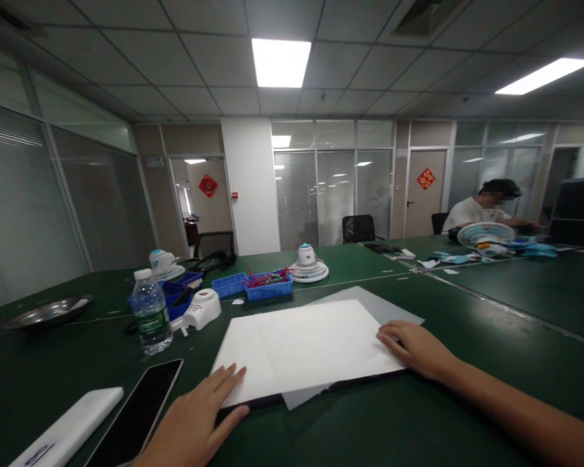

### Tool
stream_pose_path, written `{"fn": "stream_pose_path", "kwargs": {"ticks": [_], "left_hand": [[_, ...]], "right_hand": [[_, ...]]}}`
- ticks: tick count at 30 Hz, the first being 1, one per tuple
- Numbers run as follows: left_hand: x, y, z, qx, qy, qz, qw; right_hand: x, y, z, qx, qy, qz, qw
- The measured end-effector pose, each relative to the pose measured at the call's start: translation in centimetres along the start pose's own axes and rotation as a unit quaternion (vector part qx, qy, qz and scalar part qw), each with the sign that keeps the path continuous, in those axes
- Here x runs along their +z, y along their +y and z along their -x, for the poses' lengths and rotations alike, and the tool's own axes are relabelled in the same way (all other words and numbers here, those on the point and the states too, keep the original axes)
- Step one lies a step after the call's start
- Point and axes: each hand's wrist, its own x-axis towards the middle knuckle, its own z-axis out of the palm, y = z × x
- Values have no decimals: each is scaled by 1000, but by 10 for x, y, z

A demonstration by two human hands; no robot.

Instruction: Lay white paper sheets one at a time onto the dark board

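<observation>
A large white sheet of paper (311, 344) lies flat on the green table in front of me. Under it, a greyish translucent sheet (370, 301) pokes out at the far right and at the near edge, along with a dark edge of something I cannot make out. My left hand (204, 408) rests at the paper's near left corner, fingers stretched over it and thumb apart. At the right edge, my right hand (413, 344) lies with its fingertips on the paper, fingers extended. Neither hand grips anything. A black-screened phone (139, 415) is beside my left hand.
Left of the paper stand a water bottle (150, 314), a white plastic housing (203, 310) and a white box-like block (71, 425). Blue trays (269, 292), one with wires, and a fan part (309, 266) sit behind. A metal dish (51, 311) is far left; a person (481, 207) sits far right.
</observation>
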Motion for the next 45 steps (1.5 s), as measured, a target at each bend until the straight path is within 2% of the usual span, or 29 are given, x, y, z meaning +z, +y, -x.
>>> {"fn": "stream_pose_path", "kwargs": {"ticks": [3,6,8,12,14,16,21,30,38,41,43,45], "left_hand": [[1,-1,-1,-2,-1,-6,1000],[1,0,0,-7,-6,-11,1000],[0,0,2,-9,-10,-12,1000],[0,0,1,0,-5,-12,1000],[1,0,-1,-1,-3,-12,1000],[1,-1,-2,-3,-2,-7,1000],[3,-2,-1,-9,-4,-3,1000],[1,1,0,4,-14,-20,1000],[4,1,0,9,-12,-42,999],[4,1,0,7,-20,-55,998],[3,2,0,5,-27,-58,998],[2,3,0,5,-32,-59,998]], "right_hand": [[-2,-14,4,-74,-30,-27,996],[-3,-27,10,-166,-68,-95,979],[-1,-28,12,-191,-71,-120,972],[8,-13,11,-122,-27,-60,990],[12,-4,10,-80,-38,-28,996],[13,0,9,-67,-64,-21,995],[10,-8,12,-117,-103,-48,987],[1,-19,13,-113,-135,-75,982],[-3,-24,17,-147,-160,-127,968],[5,-12,11,-99,-95,-69,988],[13,1,6,-6,-22,-20,1000],[20,15,0,86,24,6,996]]}}
